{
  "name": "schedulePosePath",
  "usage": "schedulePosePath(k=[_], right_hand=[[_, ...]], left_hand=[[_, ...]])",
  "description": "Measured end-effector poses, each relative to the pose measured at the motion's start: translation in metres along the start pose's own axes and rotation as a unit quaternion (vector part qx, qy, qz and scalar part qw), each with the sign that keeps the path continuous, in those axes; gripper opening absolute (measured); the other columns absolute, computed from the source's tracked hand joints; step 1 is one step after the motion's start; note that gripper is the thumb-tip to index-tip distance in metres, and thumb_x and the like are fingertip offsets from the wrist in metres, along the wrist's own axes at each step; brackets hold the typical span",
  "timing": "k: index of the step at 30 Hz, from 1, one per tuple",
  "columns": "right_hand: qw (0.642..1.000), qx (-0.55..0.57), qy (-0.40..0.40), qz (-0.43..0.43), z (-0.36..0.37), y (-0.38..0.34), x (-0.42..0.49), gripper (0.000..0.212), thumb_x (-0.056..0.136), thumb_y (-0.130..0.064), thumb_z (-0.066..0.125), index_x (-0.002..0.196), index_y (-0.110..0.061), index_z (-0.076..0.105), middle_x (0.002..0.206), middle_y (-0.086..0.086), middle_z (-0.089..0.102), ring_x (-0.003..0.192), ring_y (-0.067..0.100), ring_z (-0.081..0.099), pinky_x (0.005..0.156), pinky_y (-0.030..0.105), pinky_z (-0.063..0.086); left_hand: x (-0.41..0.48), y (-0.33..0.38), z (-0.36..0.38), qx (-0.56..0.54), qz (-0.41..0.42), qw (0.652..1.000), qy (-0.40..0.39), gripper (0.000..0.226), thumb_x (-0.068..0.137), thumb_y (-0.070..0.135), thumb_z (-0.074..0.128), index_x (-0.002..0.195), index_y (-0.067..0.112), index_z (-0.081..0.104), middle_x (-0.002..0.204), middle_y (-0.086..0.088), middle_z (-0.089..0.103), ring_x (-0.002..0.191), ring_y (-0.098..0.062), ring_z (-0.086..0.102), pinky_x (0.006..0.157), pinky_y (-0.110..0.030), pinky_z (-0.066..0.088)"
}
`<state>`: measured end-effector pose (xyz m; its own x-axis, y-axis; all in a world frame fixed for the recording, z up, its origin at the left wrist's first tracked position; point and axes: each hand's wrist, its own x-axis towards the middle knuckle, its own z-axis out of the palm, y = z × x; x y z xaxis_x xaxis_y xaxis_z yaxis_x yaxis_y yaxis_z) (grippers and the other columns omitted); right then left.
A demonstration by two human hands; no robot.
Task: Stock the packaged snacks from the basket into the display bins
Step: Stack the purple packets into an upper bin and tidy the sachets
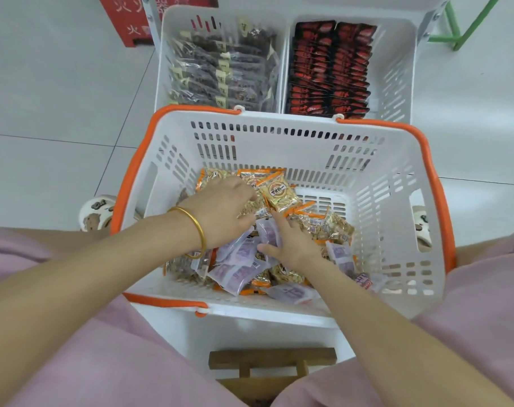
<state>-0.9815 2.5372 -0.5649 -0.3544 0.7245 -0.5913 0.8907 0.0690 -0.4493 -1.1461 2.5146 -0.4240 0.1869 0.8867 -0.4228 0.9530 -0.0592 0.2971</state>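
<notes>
A white basket (279,148) with orange handles stands between my knees. It holds orange peanut packets (332,226) and purple packets (235,273). My left hand (220,210), with a gold bangle on its wrist, grips a bunch of orange packets (278,193) at the basket's back. My right hand (292,245) lies with spread fingers on a purple packet (267,230) in the middle. Beyond the basket are two white display bins: the left bin (161,69) is filled with dark clear-wrapped packets (220,71), the right bin (396,71) with black-and-red packets (329,69).
A red sign (123,22) stands at the back left and green metal legs (455,33) at the back right. A wooden stool (270,362) sits under me. My slippered feet (97,214) flank the basket on the white tiled floor.
</notes>
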Motion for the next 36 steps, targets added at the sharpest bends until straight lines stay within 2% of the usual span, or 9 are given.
schedulePosePath(k=[5, 11, 18, 23, 25, 28, 31, 34, 36], right_hand=[[0.992, -0.125, -0.007, -0.014, -0.002, -0.008, 0.015, 0.074, 0.084, -0.066, 0.049, 0.144, -0.037, 0.017, 0.14, 0.011, 0.033, 0.122, 0.04, 0.043, 0.09, 0.049, 0.045], [0.992, -0.106, 0.063, -0.013, 0.004, -0.01, 0.012, 0.054, 0.088, -0.051, 0.056, 0.128, -0.025, 0.031, 0.123, 0.009, 0.043, 0.099, 0.036, 0.057, 0.069, 0.042, 0.049], [0.982, 0.118, 0.101, -0.11, -0.046, -0.008, -0.012, 0.038, 0.086, -0.031, 0.066, 0.109, -0.024, 0.037, 0.098, -0.001, 0.045, 0.079, 0.021, 0.05, 0.068, 0.038, 0.044], [0.912, 0.361, 0.06, -0.184, -0.108, -0.027, -0.054, 0.034, 0.086, -0.021, 0.068, 0.111, -0.025, 0.045, 0.103, 0.004, 0.053, 0.078, 0.008, 0.057, 0.074, 0.023, 0.047], [0.891, 0.41, 0.067, -0.182, -0.123, -0.033, -0.065, 0.042, 0.084, -0.019, 0.069, 0.118, -0.029, 0.047, 0.101, 0.001, 0.054, 0.079, 0.008, 0.06, 0.076, 0.023, 0.05], [0.861, 0.486, 0.051, -0.141, -0.137, -0.038, -0.072, 0.066, 0.075, -0.01, 0.074, 0.127, -0.032, 0.04, 0.113, 0.007, 0.058, 0.088, 0.018, 0.064, 0.084, 0.037, 0.052], [0.831, 0.544, 0.005, -0.115, -0.15, -0.04, -0.077, 0.078, 0.064, -0.001, 0.076, 0.13, -0.024, 0.039, 0.109, 0.013, 0.063, 0.088, 0.025, 0.066, 0.085, 0.043, 0.052], [0.826, 0.556, 0.011, -0.097, -0.17, -0.042, -0.08, 0.046, 0.074, 0.017, 0.064, 0.11, -0.009, 0.053, 0.091, 0.015, 0.066, 0.074, 0.022, 0.066, 0.077, 0.037, 0.055], [0.859, 0.503, 0.018, -0.091, -0.187, -0.041, -0.079, 0.027, 0.076, 0.02, 0.06, 0.092, -0.002, 0.059, 0.081, 0.014, 0.067, 0.07, 0.021, 0.066, 0.075, 0.035, 0.056]], left_hand=[[0.001, 0.0, 0.0, -0.008, -0.003, 1.0, 0.004, 0.041, 0.095, 0.032, 0.044, 0.135, 0.022, 0.041, 0.138, 0.0, 0.038, 0.129, -0.02, 0.031, 0.109, -0.033, 0.028], [0.004, 0.0, 0.0, -0.013, -0.006, 1.0, 0.009, 0.042, 0.095, 0.032, 0.045, 0.136, 0.022, 0.04, 0.14, 0.0, 0.036, 0.13, -0.02, 0.029, 0.109, -0.034, 0.029], [0.01, 0.005, -0.005, -0.034, 0.0, 0.999, 0.015, 0.046, 0.095, 0.032, 0.047, 0.138, 0.019, 0.038, 0.143, -0.002, 0.035, 0.132, -0.019, 0.03, 0.109, -0.032, 0.028], [0.016, 0.017, -0.02, -0.228, -0.009, 0.973, -0.034, 0.061, 0.093, 0.037, 0.052, 0.144, 0.014, 0.028, 0.145, -0.003, 0.038, 0.13, -0.017, 0.042, 0.107, -0.034, 0.036], [0.015, 0.024, -0.027, -0.318, -0.001, 0.948, -0.03, 0.049, 0.091, 0.031, 0.056, 0.135, 0.014, 0.041, 0.129, -0.002, 0.055, 0.115, -0.018, 0.056, 0.099, -0.037, 0.046], [0.016, 0.03, -0.038, -0.391, -0.002, 0.92, 0.009, 0.023, 0.089, 0.023, 0.061, 0.11, 0.015, 0.056, 0.1, -0.004, 0.067, 0.092, -0.02, 0.066, 0.086, -0.038, 0.052], [0.017, 0.03, -0.048, -0.469, -0.021, 0.881, 0.049, 0.022, 0.084, 0.022, 0.067, 0.098, 0.022, 0.05, 0.095, -0.007, 0.066, 0.082, -0.017, 0.065, 0.072, -0.032, 0.055], [0.021, 0.024, -0.06, -0.474, -0.061, 0.868, 0.137, 0.044, 0.078, 0.021, 0.075, 0.107, 0.017, 0.041, 0.105, -0.011, 0.065, 0.091, -0.021, 0.064, 0.069, -0.027, 0.047], [0.023, 0.021, -0.071, -0.49, -0.074, 0.85, 0.178, 0.051, 0.073, 0.013, 0.079, 0.109, 0.01, 0.043, 0.107, -0.014, 0.065, 0.095, -0.024, 0.064, 0.078, -0.032, 0.052]])
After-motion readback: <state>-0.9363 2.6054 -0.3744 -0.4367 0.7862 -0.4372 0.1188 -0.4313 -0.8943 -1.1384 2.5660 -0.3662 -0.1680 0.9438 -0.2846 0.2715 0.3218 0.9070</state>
